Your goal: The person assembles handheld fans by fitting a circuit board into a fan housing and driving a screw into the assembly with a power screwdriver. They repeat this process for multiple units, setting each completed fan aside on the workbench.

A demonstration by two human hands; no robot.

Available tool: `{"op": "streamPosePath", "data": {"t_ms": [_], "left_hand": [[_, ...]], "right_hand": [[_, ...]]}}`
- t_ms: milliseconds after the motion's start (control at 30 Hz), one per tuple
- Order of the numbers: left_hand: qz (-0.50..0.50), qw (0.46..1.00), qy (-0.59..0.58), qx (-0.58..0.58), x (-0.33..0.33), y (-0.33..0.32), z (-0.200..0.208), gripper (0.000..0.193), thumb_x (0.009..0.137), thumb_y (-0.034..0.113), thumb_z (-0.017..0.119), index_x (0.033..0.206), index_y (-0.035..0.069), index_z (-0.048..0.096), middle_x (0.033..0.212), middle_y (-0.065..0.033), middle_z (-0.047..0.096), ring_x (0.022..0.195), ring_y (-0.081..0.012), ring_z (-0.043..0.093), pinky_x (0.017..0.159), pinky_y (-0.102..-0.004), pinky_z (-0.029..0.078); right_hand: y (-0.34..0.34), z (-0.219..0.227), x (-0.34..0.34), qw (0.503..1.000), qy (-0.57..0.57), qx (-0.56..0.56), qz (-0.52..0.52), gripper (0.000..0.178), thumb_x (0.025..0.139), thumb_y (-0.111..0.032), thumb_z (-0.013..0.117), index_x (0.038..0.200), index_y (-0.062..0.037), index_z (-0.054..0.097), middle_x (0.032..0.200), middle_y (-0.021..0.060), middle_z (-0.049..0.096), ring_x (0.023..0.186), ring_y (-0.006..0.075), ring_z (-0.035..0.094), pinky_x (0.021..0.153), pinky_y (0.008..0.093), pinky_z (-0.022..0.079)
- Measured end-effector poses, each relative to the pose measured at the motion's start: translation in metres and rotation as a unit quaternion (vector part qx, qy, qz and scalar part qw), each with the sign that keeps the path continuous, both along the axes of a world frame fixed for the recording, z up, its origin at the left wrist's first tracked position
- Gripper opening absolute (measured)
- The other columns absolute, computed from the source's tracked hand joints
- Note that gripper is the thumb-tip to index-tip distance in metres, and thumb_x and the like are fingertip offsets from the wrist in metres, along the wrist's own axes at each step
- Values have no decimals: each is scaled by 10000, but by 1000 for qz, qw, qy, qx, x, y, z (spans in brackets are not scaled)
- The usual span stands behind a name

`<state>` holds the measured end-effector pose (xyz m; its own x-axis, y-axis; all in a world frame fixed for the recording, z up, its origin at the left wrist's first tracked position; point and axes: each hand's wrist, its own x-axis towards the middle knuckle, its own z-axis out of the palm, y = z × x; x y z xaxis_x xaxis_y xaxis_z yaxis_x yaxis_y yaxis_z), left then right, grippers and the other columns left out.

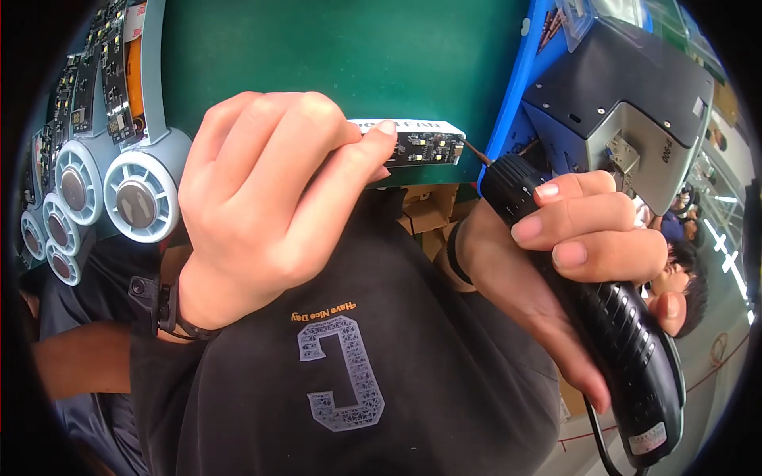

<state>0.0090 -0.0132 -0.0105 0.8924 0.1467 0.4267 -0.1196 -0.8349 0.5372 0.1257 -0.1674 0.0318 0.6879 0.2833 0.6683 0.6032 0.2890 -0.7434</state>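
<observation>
My left hand is closed, with thumb and fingers pinching a narrow black circuit board that has small yellowish and black components. A white strip with print runs along the board's far edge. My fingers hide the board's left part. On the right, my right hand wraps round a black electric screwdriver, its cord trailing from the lower end. Its thin bit points up and left at the board's right end. Whether the tip touches the board, I cannot tell.
Several grey housings with round ribbed ends and circuit boards stand at the left. A green work surface lies beyond my hands. At the right are a blue tray edge and a dark box-shaped device. People appear at the far right.
</observation>
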Motion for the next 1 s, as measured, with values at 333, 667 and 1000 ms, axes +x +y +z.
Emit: {"op": "streamPosePath", "data": {"t_ms": [333, 667, 1000], "left_hand": [[-14, 999, 28, 2, 1, -1, 20, 321, 700, 45, 882, 1003, 46, 776, 870, -29, 633, 793, -223, 621, 716, -363, 492], [-19, 998, 67, -6, 2, -3, 23, 354, 752, -12, 867, 1090, 54, 782, 899, -60, 626, 830, -238, 607, 716, -365, 475], [3, 997, 71, -11, 2, 0, 20, 347, 731, 9, 878, 1063, 52, 787, 892, -54, 633, 801, -229, 596, 691, -353, 469]], "right_hand": [[-76, 53, 40, 962, -133, 124, -204, 823, 987, -859, 312, 1288, -113, 487, 721, 42, 488, 434, 155, 419, 412, 276, 377], [-81, 51, 77, 975, -91, 16, -200, 885, 950, -906, 277, 1262, -108, 501, 679, 56, 519, 435, 167, 469, 440, 287, 449], [-55, 37, 29, 998, 24, 65, -14, 929, 998, -851, 281, 1323, -19, 535, 742, 74, 521, 458, 175, 488, 467, 334, 462]]}}
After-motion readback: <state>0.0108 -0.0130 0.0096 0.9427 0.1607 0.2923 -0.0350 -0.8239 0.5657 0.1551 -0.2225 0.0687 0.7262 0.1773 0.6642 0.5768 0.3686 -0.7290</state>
